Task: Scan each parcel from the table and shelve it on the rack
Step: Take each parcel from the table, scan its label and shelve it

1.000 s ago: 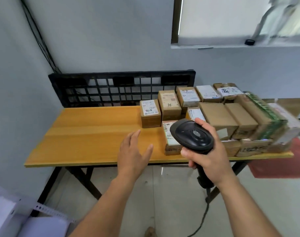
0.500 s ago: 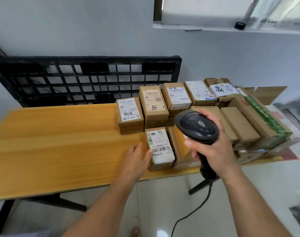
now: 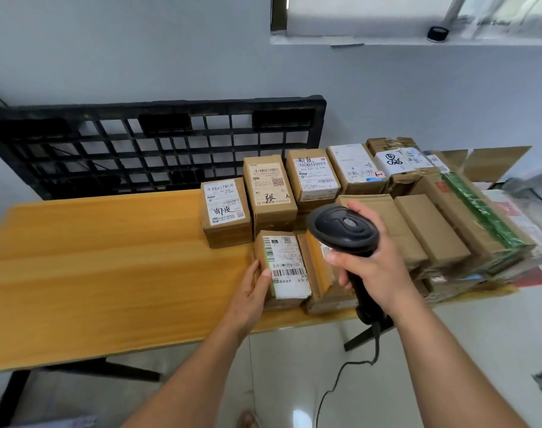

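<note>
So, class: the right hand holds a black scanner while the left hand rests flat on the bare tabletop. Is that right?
Not quite. The head view shows the left hand gripping the left side of the front labelled parcel, thumb on its top, not flat on the tabletop. The right hand does hold the black scanner.

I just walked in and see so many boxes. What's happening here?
A person is scanning parcels packed together on a wooden table. Their right grip, a bare hand, holds a black scanner above them. Their left grip clasps the small labelled parcel at the table's front edge.
</note>
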Action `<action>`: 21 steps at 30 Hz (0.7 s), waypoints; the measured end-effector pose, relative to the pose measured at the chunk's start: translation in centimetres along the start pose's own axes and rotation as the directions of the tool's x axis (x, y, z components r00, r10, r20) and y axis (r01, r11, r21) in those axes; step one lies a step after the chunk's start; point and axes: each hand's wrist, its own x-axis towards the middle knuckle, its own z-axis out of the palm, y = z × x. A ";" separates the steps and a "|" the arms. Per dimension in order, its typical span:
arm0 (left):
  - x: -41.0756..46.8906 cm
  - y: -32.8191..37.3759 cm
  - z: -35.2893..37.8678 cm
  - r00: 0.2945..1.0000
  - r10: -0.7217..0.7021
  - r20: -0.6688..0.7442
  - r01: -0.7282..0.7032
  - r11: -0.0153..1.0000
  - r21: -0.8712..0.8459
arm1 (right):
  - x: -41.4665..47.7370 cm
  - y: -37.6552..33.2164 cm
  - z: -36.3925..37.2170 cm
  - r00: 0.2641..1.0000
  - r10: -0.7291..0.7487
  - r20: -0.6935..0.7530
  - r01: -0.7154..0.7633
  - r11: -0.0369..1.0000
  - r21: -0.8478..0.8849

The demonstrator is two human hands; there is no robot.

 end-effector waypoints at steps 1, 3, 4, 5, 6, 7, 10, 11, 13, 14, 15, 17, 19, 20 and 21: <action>-0.1 0.0 0.1 1.000 -0.001 -0.005 0.001 1.000 -0.025 | 0.1 0.1 -0.1 1.000 0.013 0.019 -0.013 1.000 0.010; 0.1 -0.2 0.3 0.999 -0.035 -0.001 0.035 0.998 -0.057 | 0.3 0.1 -0.2 0.998 0.032 0.047 -0.033 0.999 0.024; 0.2 -0.3 0.3 0.999 -0.052 -0.003 0.051 0.997 -0.062 | 0.3 0.1 -0.3 0.998 0.035 0.057 -0.037 0.999 0.027; 0.2 -0.3 0.3 0.998 -0.058 -0.010 0.057 0.996 -0.068 | 0.3 0.2 -0.4 0.997 0.035 0.066 -0.037 0.999 0.030; 0.2 -0.3 0.3 0.998 -0.069 -0.011 0.068 0.994 -0.084 | 0.2 0.2 -0.5 0.997 0.032 0.073 -0.035 0.999 0.033; 0.1 -0.3 0.2 0.997 -0.081 -0.010 0.080 0.991 -0.107 | 0.2 0.2 -0.6 0.996 0.029 0.080 -0.032 0.999 0.034; -0.3 0.0 -0.2 0.994 -0.104 -0.011 0.101 0.982 -0.162 | 0.2 0.2 -0.8 0.994 0.020 0.107 -0.023 0.999 0.024; -0.6 0.0 -0.4 0.995 -0.100 -0.026 0.094 0.981 -0.168 | 0.2 0.1 -0.8 0.993 0.016 0.119 -0.019 1.000 0.021; -1.4 0.0 -0.8 0.995 -0.075 -0.069 0.060 0.980 -0.190 | 0.0 -0.3 -1.0 0.990 0.007 0.140 -0.009 1.000 0.015; -1.9 0.1 -1.2 0.993 -0.054 -0.106 0.032 0.980 -0.196 | -0.2 -0.5 -1.0 0.988 0.000 0.156 -0.002 1.000 0.014; -2.2 0.2 -1.5 0.991 -0.031 -0.127 0.004 0.979 -0.204 | -0.3 -0.6 -1.0 0.986 -0.003 0.166 0.002 1.000 0.008; -3.1 0.6 -2.2 0.983 0.018 -0.180 -0.054 0.979 -0.196 | -0.8 -1.0 -0.8 0.983 -0.023 0.184 0.020 1.000 0.023; -4.1 1.1 -2.9 0.966 0.074 -0.247 -0.118 0.979 -0.168 | -1.7 -1.5 -0.5 0.974 -0.052 0.219 0.039 0.997 0.062; -4.5 1.4 -3.2 0.954 0.106 -0.279 -0.152 0.977 -0.148 | -2.1 -1.8 -0.3 0.969 -0.064 0.237 0.047 0.996 0.079; -4.8 1.7 -3.6 0.940 0.140 -0.310 -0.187 0.974 -0.126 | -2.5 -2.1 -0.1 0.965 -0.076 0.253 0.052 0.993 0.104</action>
